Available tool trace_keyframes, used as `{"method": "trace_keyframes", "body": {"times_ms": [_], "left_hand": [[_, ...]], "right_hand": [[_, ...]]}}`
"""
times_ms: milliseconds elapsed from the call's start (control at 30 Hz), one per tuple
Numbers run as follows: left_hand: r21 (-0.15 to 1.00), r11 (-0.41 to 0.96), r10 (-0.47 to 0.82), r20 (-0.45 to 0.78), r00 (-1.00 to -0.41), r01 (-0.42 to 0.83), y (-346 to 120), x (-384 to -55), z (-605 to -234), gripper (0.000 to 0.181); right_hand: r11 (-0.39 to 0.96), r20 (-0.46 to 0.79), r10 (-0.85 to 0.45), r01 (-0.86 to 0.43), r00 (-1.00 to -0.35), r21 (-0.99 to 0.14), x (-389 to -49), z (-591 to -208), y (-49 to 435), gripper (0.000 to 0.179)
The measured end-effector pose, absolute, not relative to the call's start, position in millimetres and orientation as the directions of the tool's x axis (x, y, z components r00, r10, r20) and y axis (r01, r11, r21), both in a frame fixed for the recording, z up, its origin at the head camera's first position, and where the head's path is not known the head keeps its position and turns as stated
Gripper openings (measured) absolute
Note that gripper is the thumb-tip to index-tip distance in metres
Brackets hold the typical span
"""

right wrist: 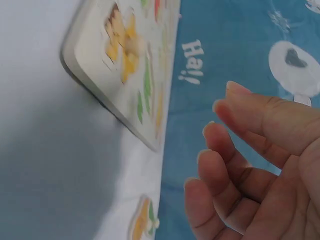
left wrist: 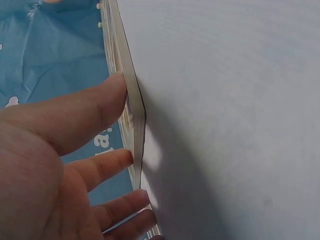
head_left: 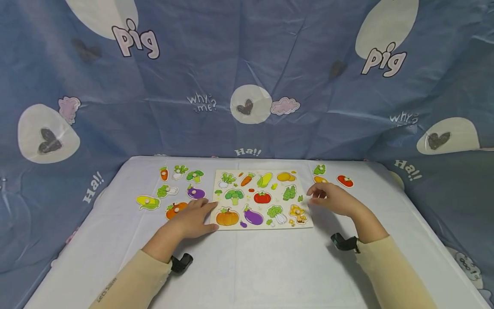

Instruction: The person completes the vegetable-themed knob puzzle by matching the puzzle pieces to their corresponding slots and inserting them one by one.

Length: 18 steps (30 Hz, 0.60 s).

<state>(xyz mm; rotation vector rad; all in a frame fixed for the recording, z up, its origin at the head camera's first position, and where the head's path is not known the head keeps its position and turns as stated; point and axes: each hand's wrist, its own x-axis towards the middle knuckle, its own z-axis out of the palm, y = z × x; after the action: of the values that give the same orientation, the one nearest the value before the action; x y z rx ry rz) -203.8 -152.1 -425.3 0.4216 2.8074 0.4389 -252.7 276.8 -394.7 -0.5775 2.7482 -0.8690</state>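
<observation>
A pale wooden puzzle board [head_left: 278, 198] printed with vegetables lies on the white table. My left hand [head_left: 193, 219] rests at its left edge; in the left wrist view the thumb [left wrist: 102, 102] touches the board's side and the fingers lie extended along it. Just beyond the right edge, my right hand [head_left: 333, 198] hovers with loosely bent fingers and holds nothing. Nearest to it on the board is a yellow mushroom piece [head_left: 298, 213], whose knob shows blurred in the right wrist view. A pumpkin piece [head_left: 173, 210] is partly hidden behind my left hand.
Left of the board lie carrot [head_left: 164, 173], radish [head_left: 179, 172], broccoli [head_left: 194, 176], bok choy [head_left: 164, 191], eggplant [head_left: 196, 192] and corn [head_left: 148, 202] pieces. To the right are asparagus [head_left: 319, 170], potato [head_left: 319, 180] and tomato [head_left: 345, 181] pieces. A blue cloth hangs behind.
</observation>
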Motion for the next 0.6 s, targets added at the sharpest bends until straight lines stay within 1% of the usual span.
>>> {"method": "trace_keyframes", "body": {"times_ms": [267, 400, 600], "left_hand": [[0.337, 0.912, 0.318, -0.213, -0.924, 0.236, -152.0, -203.3, -424.8, 0.075], [0.336, 0.912, 0.318, -0.21, -0.925, 0.237, -152.2, -203.3, -425.5, 0.075], [0.34, 0.91, 0.318, -0.208, -0.925, 0.236, -152.2, -202.7, -426.2, 0.075]], "right_hand": [[0.76, 0.01, -0.341, -0.281, -0.94, -0.586, -258.3, -385.1, 294.4, 0.017], [0.772, 0.042, -0.288, -0.258, -0.957, -0.581, -266.6, -390.6, 303.7, 0.019], [0.775, 0.039, -0.202, -0.184, -0.979, -0.604, -281.5, -403.5, 313.4, 0.023]]}}
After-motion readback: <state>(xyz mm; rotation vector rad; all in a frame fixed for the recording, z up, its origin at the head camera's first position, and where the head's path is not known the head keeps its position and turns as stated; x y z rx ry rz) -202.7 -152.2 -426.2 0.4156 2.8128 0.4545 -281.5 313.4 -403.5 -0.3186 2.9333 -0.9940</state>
